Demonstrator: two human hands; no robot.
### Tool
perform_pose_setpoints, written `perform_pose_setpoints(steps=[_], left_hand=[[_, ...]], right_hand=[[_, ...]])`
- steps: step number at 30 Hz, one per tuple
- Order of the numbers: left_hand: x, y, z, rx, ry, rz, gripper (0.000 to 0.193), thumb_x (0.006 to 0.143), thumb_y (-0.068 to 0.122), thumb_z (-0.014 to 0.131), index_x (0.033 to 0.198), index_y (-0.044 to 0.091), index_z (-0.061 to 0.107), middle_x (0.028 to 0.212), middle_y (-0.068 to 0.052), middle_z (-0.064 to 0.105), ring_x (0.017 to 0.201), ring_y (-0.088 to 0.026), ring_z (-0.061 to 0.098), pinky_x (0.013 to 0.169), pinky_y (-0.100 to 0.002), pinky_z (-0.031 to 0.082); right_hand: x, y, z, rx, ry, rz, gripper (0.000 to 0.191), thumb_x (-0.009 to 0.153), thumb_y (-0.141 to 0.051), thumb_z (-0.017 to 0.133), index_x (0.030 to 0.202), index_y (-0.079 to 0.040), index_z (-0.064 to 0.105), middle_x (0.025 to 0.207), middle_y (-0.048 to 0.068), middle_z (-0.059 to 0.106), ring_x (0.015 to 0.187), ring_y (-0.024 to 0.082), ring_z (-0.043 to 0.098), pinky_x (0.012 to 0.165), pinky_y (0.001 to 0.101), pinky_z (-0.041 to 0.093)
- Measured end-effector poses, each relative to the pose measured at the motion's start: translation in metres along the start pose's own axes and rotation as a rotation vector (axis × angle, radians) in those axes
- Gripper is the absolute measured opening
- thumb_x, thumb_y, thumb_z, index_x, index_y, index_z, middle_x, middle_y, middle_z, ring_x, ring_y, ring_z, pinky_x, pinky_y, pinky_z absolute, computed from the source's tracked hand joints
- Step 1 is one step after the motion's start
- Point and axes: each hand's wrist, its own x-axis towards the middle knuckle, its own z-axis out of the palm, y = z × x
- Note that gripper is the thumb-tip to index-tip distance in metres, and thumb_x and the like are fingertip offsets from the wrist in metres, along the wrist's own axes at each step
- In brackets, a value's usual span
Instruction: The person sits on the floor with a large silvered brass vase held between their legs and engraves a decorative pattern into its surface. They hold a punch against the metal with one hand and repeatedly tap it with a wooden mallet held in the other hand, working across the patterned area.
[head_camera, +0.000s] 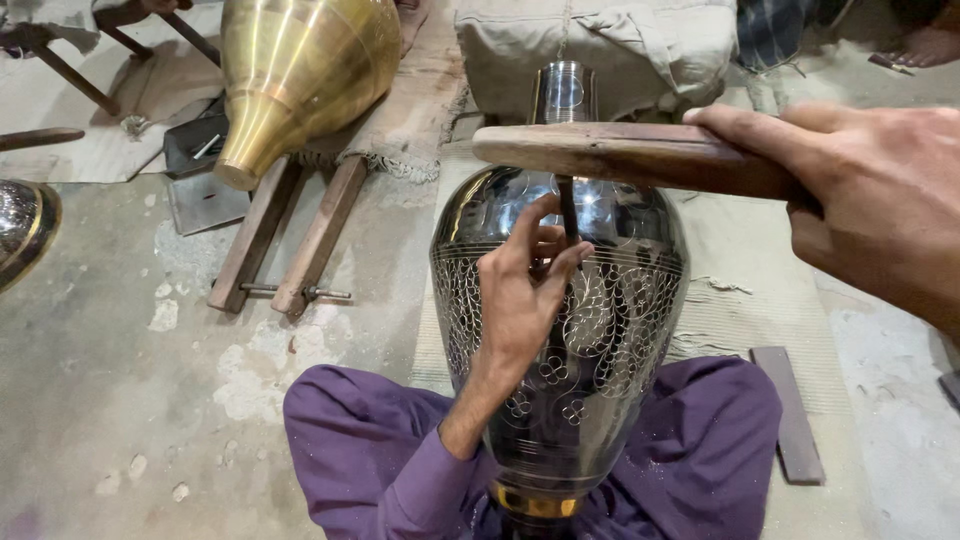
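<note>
A large dark metal vase (600, 330) with engraved floral patterns lies across my lap, neck pointing away. My left hand (520, 290) rests on its belly and pinches a thin dark chisel (567, 205) upright against the surface. My right hand (880, 200) grips a flat wooden mallet (630, 155), held level with its end just above the chisel's top. My legs are in purple cloth (370, 450).
A big brass vase (300, 70) rests on a wooden stand (290, 240) at upper left. Another shiny vessel (25, 225) shows at the left edge. A cloth bundle (600, 45) lies behind the dark vase, a wooden strip (790, 415) on the mat at right.
</note>
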Motion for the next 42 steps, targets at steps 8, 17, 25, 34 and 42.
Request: perform_pose_setpoints(steps=[8,17,25,34,42], left_hand=[[-0.011,-0.007,0.012,-0.021,0.155,0.13,0.04,0.1,0.019,0.072,0.133,0.016,0.049,0.1,-0.006,0.077,0.089,-0.018,0.08,0.071,-0.029,0.072],[-0.013,-0.008,0.014,-0.007,0.154,0.073,0.038,0.1,0.02,0.074,0.13,0.017,0.051,0.096,-0.005,0.078,0.081,-0.015,0.08,0.061,-0.026,0.071],[-0.003,-0.002,0.007,-0.005,0.09,0.117,0.046,0.098,0.017,0.074,0.136,0.018,0.05,0.1,-0.007,0.079,0.088,-0.019,0.081,0.071,-0.029,0.072],[0.009,0.005,-0.001,-0.029,-0.045,0.072,0.048,0.094,0.018,0.076,0.138,0.018,0.056,0.098,-0.011,0.079,0.086,-0.021,0.082,0.071,-0.034,0.072],[0.015,0.006,-0.006,-0.003,-0.201,0.047,0.044,0.095,0.019,0.074,0.136,0.018,0.058,0.098,-0.011,0.081,0.083,-0.02,0.082,0.071,-0.037,0.072]], right_hand=[[-0.004,0.004,-0.027,0.111,0.413,-0.158,0.072,0.074,-0.007,0.08,0.143,-0.022,0.066,0.102,0.009,0.066,0.074,0.025,0.065,0.069,0.0367,0.058],[0.004,-0.004,-0.038,0.222,0.322,-0.207,0.072,0.079,0.001,0.076,0.147,-0.02,0.062,0.096,0.007,0.072,0.067,0.021,0.065,0.066,0.0364,0.059],[0.004,-0.004,-0.03,0.197,0.359,-0.158,0.069,0.077,0.0,0.075,0.144,-0.016,0.067,0.092,0.009,0.074,0.071,0.021,0.07,0.07,0.0353,0.06],[-0.004,0.002,-0.015,0.264,0.157,-0.013,0.067,0.083,-0.016,0.074,0.149,-0.018,0.061,0.1,0.012,0.073,0.084,0.025,0.073,0.081,0.038,0.061],[-0.013,0.005,0.004,0.471,0.178,0.089,0.073,0.079,0.002,0.071,0.15,-0.016,0.061,0.093,0.015,0.072,0.081,0.027,0.073,0.08,0.039,0.06]])
